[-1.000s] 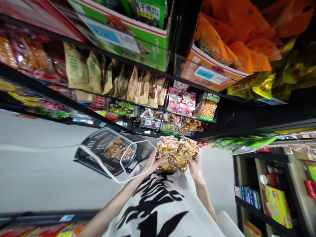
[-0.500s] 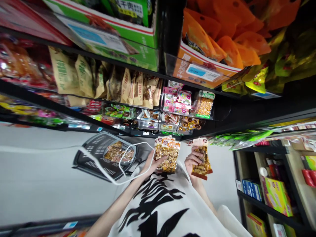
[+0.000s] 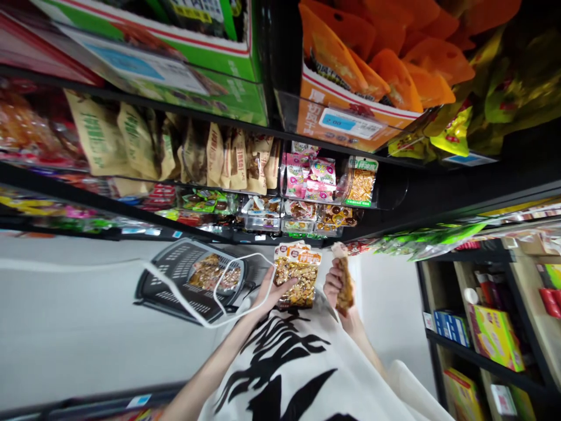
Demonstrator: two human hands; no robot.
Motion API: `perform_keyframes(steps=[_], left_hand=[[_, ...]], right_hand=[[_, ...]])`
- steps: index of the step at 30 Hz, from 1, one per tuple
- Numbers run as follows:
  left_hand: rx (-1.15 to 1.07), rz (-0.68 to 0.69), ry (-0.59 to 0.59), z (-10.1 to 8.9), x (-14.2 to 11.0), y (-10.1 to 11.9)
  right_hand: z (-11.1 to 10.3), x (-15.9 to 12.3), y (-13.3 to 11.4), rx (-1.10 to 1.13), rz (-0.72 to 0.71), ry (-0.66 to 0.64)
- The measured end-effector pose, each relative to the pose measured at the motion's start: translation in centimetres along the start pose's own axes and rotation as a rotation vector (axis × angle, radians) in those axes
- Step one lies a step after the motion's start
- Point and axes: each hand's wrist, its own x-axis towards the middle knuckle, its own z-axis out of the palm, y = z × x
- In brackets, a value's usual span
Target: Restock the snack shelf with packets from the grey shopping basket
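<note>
Hands are apart: left hand point(image 3: 272, 290) has a few snack packets point(image 3: 301, 275) facing up, right hand point(image 3: 333, 285) grips another packet point(image 3: 346, 286) edge-on, long side pointing away from the body. Basket point(image 3: 169, 264)'s out past the left, so that hand's nearer.

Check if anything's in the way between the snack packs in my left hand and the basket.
A white cord-like loop appears between the snack packs in your left hand and the basket, crossing over the basket in view. I can't tell whether it physically blocks the path. Nothing else visible does.
</note>
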Motion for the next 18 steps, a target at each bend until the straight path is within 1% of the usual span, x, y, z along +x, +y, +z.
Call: perform_keyframes(steps=[2,4,5,7,9,13,16,18], left_hand=[[0.04,0.022,0.02,-0.1,0.1,-0.2],[0.094,0.052,0.059,-0.2,0.1,-0.2],[0.114,0.065,0.079,-0.1,0.1,-0.2],[0.124,0.081,0.103,0.1,0.1,0.0],[0.086,0.092,0.117,0.5,0.0,0.3],[0.012,0.121,0.126,1.3,0.0,0.6],[0.051,0.137,0.126,1.2,0.3,0.2],[0.094,0.145,0.125,0.9,0.6,-0.4]], right_hand=[[0.6,0.3,-0.5,-0.157,0.095,0.089],[1.3,0.4,-0.8,-0.276,0.148,0.159],[1.6,0.5,-0.8,-0.3,0.167,0.173],[2.0,0.6,-0.6,-0.295,0.195,0.16],[2.0,0.6,-0.4,-0.274,0.185,0.142],[1.4,0.5,-0.1,-0.3,0.111,0.118],[1.0,0.3,-0.2,-0.349,0.085,0.102],[0.7,0.1,-0.1,-0.325,0.09,0.119]])
